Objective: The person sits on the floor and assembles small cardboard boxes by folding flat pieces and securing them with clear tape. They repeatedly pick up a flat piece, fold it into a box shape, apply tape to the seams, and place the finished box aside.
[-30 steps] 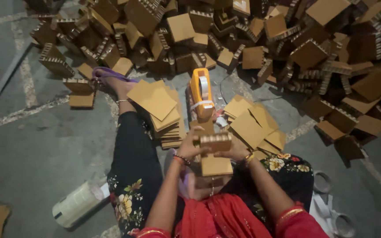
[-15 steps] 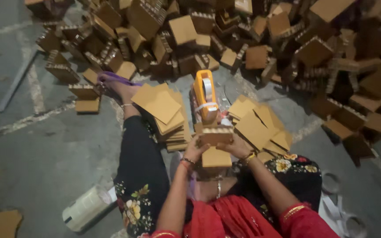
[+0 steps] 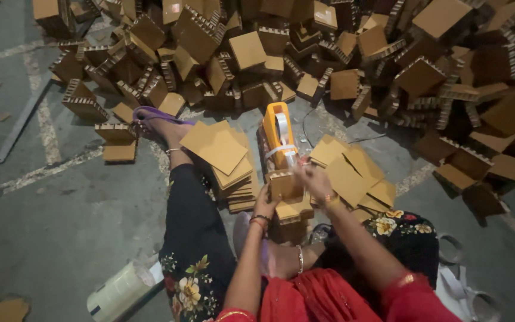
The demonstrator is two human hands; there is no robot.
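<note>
I sit on a concrete floor with my legs out. My left hand (image 3: 264, 203) grips the side of a small brown cardboard block (image 3: 284, 184) held above a short stack of similar pieces (image 3: 290, 216). My right hand (image 3: 311, 179) pinches a strip of clear tape at the top of that block. The tape comes from an orange tape dispenser (image 3: 278, 132) standing just beyond the block. Loose stacks of flat cardboard squares lie on the left (image 3: 225, 155) and on the right (image 3: 353, 170) of the dispenser.
A large heap of assembled cardboard blocks (image 3: 341, 53) fills the far side. A sleeve of tape rolls (image 3: 117, 292) lies by my left leg. Empty tape cores (image 3: 469, 286) lie at the right. A grey strip (image 3: 22, 122) lies at the far left.
The block has been turned and lifted slightly toward the dispenser. My right hand has moved up onto the tape at its top, and my left hand has shifted to its side.
</note>
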